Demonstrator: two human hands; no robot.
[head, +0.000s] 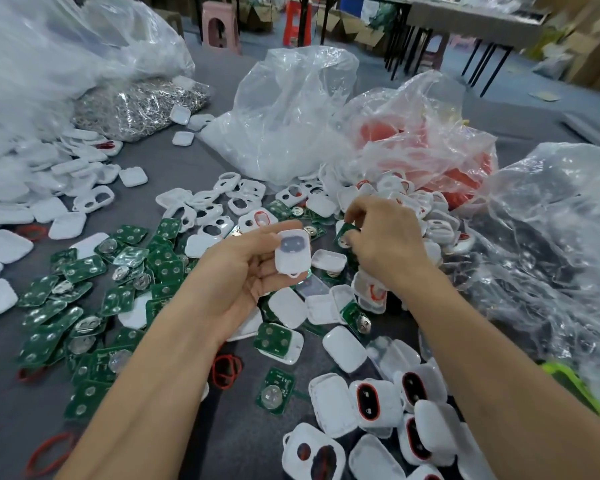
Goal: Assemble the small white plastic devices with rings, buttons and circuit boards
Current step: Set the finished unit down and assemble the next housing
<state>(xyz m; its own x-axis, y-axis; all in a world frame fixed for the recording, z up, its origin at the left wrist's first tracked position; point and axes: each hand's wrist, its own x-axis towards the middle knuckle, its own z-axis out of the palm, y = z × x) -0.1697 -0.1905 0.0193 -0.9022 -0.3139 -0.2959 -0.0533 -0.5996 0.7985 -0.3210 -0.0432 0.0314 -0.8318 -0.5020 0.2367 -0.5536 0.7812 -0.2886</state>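
Little open desk (174, 166) remains, at 11 o'clock. Left grip (243, 271) holds a white shell (290, 252) at centre; right grip (388, 240) pinches a circuit board (346, 231) at its 3 o'clock. Plastic bags (291, 116) crowd 12 to 3; loose green boards (84, 266) cover 8 o'clock.

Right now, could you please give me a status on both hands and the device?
Left hand holds white shell, grey button pad showing. Right hand pinches green circuit board. Gap between hands looks free.
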